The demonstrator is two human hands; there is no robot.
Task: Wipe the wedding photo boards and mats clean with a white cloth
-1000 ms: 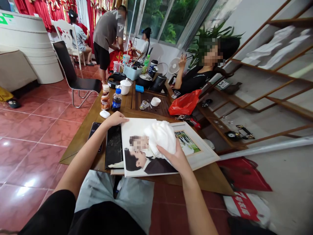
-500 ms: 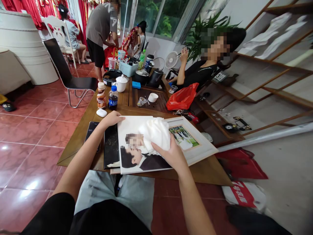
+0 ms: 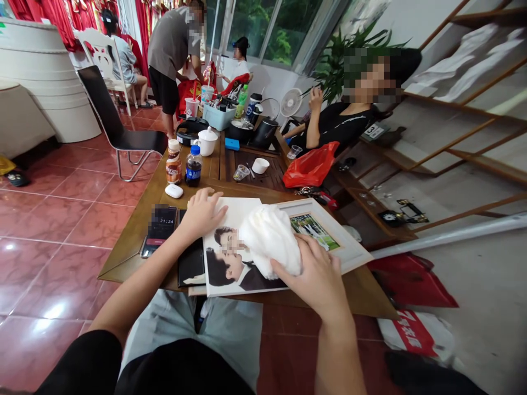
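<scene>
My right hand (image 3: 315, 269) is wrapped round the right side of a crumpled white cloth (image 3: 269, 238). The cloth is bunched over a large photo print (image 3: 230, 274) of a couple and hides part of it. My left hand (image 3: 205, 211), fingers stretched and a little apart, lies at the print's upper left corner. Beneath the print's right side is a white-framed picture (image 3: 349, 241) with a smaller outdoor photo in it. A dark flat album or board (image 3: 190, 255) shows at the print's left edge, under my left forearm.
Left on the wooden table (image 3: 127, 247) is a phone (image 3: 162, 225). Farther back stand an earbud case (image 3: 173, 190), a brown-drink bottle (image 3: 173, 164), a dark cola bottle (image 3: 193, 167), a lidded white cup (image 3: 207, 141) and a red plastic bag (image 3: 310, 164). A person in black (image 3: 341, 123) sits beyond.
My left hand has loosened from the print's corner and now lies flatter, fingers spread. My right hand and the cloth have shifted slightly down and right. The phone shows more fully.
</scene>
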